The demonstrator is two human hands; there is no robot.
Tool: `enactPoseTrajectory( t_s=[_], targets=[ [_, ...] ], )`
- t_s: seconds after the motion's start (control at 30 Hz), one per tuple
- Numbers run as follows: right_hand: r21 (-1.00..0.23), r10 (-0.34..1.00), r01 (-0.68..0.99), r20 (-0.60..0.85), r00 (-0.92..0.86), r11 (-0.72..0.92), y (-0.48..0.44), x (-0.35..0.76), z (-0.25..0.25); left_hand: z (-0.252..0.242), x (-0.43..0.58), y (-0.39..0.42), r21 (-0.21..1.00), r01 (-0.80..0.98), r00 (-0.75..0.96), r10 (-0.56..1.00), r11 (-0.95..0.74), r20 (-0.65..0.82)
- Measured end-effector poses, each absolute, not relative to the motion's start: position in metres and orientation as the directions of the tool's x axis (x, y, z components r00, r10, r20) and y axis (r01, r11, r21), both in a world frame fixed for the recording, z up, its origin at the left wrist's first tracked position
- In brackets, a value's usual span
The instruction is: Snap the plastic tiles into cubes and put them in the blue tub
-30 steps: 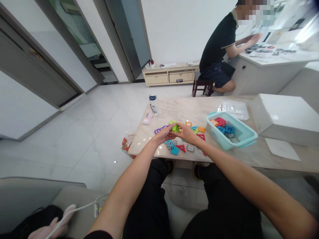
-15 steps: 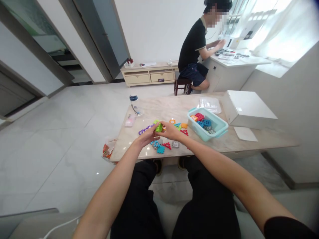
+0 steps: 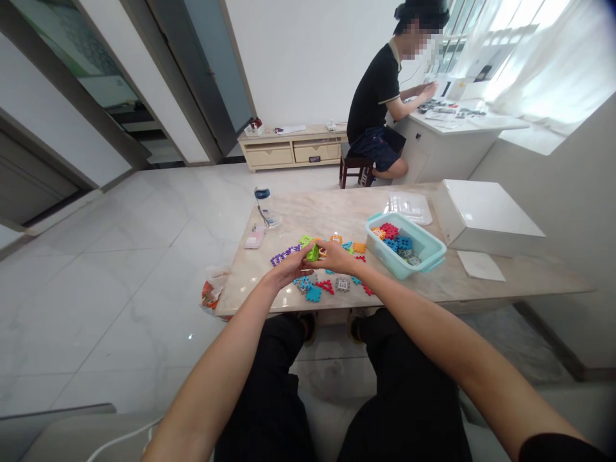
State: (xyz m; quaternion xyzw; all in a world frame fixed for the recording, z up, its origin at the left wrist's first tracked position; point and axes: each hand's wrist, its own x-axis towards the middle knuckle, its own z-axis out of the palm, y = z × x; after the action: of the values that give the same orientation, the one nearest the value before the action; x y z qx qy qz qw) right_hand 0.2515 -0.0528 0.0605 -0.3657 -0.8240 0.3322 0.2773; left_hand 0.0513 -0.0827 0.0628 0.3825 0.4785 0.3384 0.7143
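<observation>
Between my two hands is a lime-green piece of interlocking building tiles [image 3: 312, 253], held above the table. My left hand [image 3: 291, 266] grips it from the left with the fingers closed round its edge. From the other side my right hand [image 3: 335, 256] pinches it. Purple interlocking tiles [image 3: 283, 256] lie just left of my hands. Closer to me are a blue tile [image 3: 314, 294], a red triangular frame [image 3: 326, 287] and a grey tile [image 3: 342, 284]. Orange tiles [image 3: 359, 247] lie beyond my right hand. My fingers hide part of the green piece.
A light-blue tub [image 3: 402, 247] with more tiles stands right of my hands, a clear lid [image 3: 409, 208] behind it. A white box [image 3: 491, 215] is farther right. A bottle [image 3: 264, 208] stands at the far left. Another person [image 3: 375, 96] sits at a white desk beyond the table.
The whole view has shifted slightly. Both hands still hold the green piece together in nearly the same place, with little visible difference in grip.
</observation>
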Motion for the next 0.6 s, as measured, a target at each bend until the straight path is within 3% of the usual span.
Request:
enactPoseTrajectory(
  t_s=[0.2, 0.4, 0.5, 0.6],
  targets=[
    [-0.653, 0.810, 0.555, 0.159, -0.565, 0.515, -0.048, 0.255, 0.051, 0.064, 0.054, -0.087, 0.935, 0.013, 0.322, 0.884, 0.355, -0.340],
    [-0.408, 0.851, 0.768, 0.043, -0.524, 0.494, -0.046, 0.249, 0.042, 0.049, 0.056, -0.082, 0.929, 0.370, 0.182, 0.978, 0.025, -0.099],
    [-0.374, 0.853, 0.788, 0.012, -0.522, 0.488, -0.048, 0.242, 0.044, 0.040, 0.056, -0.075, 0.905, 0.424, 0.130, 0.991, -0.035, -0.023],
    [-0.396, 0.852, 0.775, 0.035, -0.523, 0.492, -0.048, 0.238, 0.044, 0.036, 0.054, -0.067, 0.900, 0.436, 0.050, 0.998, 0.007, -0.032]
  ],
)
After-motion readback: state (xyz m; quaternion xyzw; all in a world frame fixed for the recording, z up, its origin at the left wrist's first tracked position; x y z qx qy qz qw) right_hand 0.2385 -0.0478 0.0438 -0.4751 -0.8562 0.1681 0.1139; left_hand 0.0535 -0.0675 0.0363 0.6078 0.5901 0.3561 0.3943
